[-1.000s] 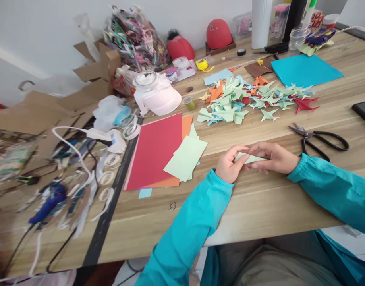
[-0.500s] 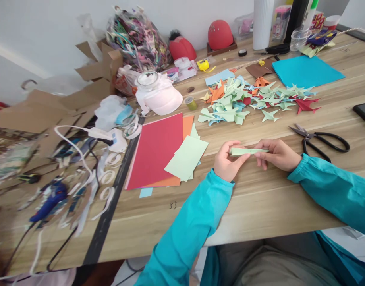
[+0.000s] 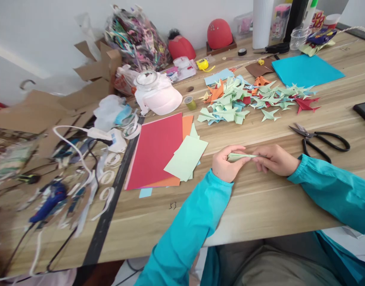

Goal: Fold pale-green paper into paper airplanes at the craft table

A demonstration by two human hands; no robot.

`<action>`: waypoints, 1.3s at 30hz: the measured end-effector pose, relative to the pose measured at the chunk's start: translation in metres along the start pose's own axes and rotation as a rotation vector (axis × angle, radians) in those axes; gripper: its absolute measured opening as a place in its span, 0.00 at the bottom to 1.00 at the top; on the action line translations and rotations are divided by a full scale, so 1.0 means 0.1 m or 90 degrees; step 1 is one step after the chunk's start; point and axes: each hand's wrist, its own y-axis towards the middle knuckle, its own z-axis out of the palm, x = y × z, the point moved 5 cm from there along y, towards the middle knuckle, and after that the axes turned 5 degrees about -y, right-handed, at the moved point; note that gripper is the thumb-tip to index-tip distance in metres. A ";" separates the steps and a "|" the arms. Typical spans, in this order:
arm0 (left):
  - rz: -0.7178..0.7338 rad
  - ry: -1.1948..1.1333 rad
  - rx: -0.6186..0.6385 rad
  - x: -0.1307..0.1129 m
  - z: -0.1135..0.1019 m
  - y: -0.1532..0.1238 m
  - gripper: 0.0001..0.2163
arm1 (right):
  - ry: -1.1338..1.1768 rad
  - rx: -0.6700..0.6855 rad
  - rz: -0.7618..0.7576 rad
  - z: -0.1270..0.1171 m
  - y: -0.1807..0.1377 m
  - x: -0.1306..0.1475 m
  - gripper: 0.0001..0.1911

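Between my two hands is a narrow folded piece of pale green paper [image 3: 237,156], held just above the wooden table. My left hand [image 3: 228,163] pinches its wider end between thumb and fingers. The thin pointed end is gripped by my right hand [image 3: 274,159], whose thumb and fingertips hide part of it. Pale green paper sheets [image 3: 186,158] lie left of my left hand, partly over a red sheet [image 3: 158,151]. Beyond my hands spreads a pile of folded paper stars or birds [image 3: 232,99] in green, orange, red and blue.
Black-handled scissors [image 3: 319,139] lie open right of my right hand. Farther back are turquoise paper [image 3: 307,71], a yellow tape measure [image 3: 202,64] and a pale pink cap [image 3: 160,95]. A blue glue gun [image 3: 49,200] and cables clutter the left side.
The folded green paper has been turned and pressed narrower, showing less of its face. Both hands have shifted slightly down, and the left thumb covers more of the paper.
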 end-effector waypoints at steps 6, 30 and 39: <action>-0.008 -0.012 0.035 0.02 0.03 0.00 0.13 | -0.036 -0.027 -0.029 -0.03 -0.01 0.04 0.18; -0.025 0.017 -0.034 0.02 -0.09 0.05 0.13 | 0.037 -0.078 0.079 -0.10 -0.01 -0.02 0.20; -0.094 -0.078 -0.020 0.12 -0.06 0.05 0.16 | -0.054 -0.109 -0.010 -0.14 -0.02 0.07 0.22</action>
